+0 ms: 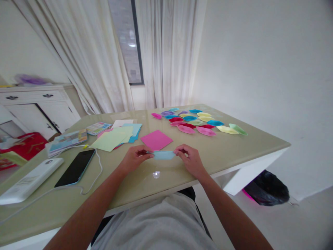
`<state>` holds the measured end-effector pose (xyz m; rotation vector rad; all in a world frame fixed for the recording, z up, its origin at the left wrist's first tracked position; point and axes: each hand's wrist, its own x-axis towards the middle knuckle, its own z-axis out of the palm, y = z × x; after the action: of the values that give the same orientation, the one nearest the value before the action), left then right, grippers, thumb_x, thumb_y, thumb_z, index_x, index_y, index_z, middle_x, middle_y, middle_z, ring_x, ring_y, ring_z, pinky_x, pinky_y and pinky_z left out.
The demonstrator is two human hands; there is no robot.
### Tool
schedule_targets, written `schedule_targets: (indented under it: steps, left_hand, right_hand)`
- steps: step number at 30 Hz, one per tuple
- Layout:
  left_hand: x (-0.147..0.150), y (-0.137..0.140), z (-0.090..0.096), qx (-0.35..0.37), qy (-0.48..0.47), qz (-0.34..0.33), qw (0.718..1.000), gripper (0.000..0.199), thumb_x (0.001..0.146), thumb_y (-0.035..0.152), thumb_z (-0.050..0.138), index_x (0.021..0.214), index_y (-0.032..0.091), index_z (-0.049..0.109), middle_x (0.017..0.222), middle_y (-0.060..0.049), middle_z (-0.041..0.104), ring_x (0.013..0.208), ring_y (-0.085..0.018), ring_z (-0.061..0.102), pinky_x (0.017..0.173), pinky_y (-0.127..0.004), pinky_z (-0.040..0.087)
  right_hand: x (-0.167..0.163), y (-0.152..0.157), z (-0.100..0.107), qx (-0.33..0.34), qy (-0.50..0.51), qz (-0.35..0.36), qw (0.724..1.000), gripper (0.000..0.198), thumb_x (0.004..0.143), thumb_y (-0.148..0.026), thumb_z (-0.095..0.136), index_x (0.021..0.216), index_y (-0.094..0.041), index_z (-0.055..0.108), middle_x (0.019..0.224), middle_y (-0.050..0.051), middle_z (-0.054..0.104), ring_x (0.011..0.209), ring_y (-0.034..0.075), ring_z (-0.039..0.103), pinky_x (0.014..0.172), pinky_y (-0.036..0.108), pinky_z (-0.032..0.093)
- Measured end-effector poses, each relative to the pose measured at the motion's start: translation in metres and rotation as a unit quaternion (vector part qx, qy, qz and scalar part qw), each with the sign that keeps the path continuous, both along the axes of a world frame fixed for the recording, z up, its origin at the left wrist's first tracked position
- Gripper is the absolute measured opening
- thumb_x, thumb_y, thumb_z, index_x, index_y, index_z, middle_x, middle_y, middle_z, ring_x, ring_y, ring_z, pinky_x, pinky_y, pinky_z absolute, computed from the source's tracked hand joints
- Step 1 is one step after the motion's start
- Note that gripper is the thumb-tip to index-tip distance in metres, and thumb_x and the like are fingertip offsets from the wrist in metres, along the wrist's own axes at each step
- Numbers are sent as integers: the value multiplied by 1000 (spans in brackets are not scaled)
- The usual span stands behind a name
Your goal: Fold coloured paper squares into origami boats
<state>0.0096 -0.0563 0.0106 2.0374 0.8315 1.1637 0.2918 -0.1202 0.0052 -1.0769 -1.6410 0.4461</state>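
A light blue folded paper point(164, 155) is stretched between my two hands, low over the table's near side. Its left end is pinched by my left hand point(135, 158), its right end by my right hand point(190, 159). Just beyond it lies a flat pink paper square point(156, 139). Farther off to the right, several folded paper boat shapes point(185, 129) in pink, red, blue, yellow, green and purple rest in rows. Left of the pink square is a loose pile of coloured paper sheets point(111, 139), pale green on top.
On the table point(249, 146), left of my hands, lie a dark-screened phone point(75, 168), a white power bank point(31, 180), a white cable point(100, 166) and booklets point(67, 141). A black-lined bin point(269, 189) stands on the floor at right.
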Motion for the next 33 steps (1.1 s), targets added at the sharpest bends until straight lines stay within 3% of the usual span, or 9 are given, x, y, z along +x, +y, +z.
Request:
schedule_targets:
  steps: [5, 9, 18, 23, 27, 33]
  left_hand:
    - [-4, 2, 3, 40, -8, 7, 999, 21, 88, 41, 80, 88, 20, 82, 89, -7, 80, 82, -19, 73, 75, -29, 58]
    - [-2, 0, 3, 59, 22, -5, 998, 14, 89, 36, 79, 91, 22, 82, 94, -7, 79, 87, -20, 73, 81, -30, 58]
    - [3, -5, -2, 60, 141, -61, 986, 14, 93, 31, 72, 91, 24, 83, 93, -6, 78, 84, -20, 72, 77, -29, 55]
    - [3, -6, -3, 76, 179, -86, 977, 14, 95, 28, 70, 93, 27, 85, 99, -5, 77, 90, -20, 73, 83, -29, 54]
    - [5, -9, -4, 94, 206, -96, 969, 14, 96, 30, 71, 99, 28, 84, 100, -4, 76, 93, -20, 72, 84, -29, 53]
    - [9, -13, -3, 123, 247, -92, 957, 23, 104, 29, 60, 96, 24, 81, 92, -5, 72, 90, -21, 69, 82, -29, 50]
  right_hand:
    - [-3, 0, 3, 11, -48, 55, 997, 12, 97, -32, 71, 94, -22, 77, 94, 4, 79, 82, 20, 72, 74, 30, 57]
    - [-3, 0, 3, 28, -85, 43, 995, 16, 102, -24, 65, 90, -22, 75, 91, 5, 76, 85, 20, 71, 79, 32, 55]
    - [-10, 1, -2, 16, -235, 87, 968, 10, 100, -17, 67, 100, -22, 75, 102, 5, 74, 97, 21, 70, 90, 34, 55]
    - [-8, 2, -4, 20, -268, 55, 962, 13, 101, -13, 65, 97, -20, 76, 105, 8, 74, 102, 24, 68, 95, 39, 54]
    - [-11, 0, -3, 20, -294, 79, 952, 7, 98, -20, 74, 103, -23, 77, 110, 6, 73, 106, 24, 68, 97, 38, 54]
    - [-14, -1, -2, 16, -307, 69, 949, 10, 102, -18, 66, 103, -21, 76, 107, 7, 73, 102, 24, 68, 94, 37, 55]
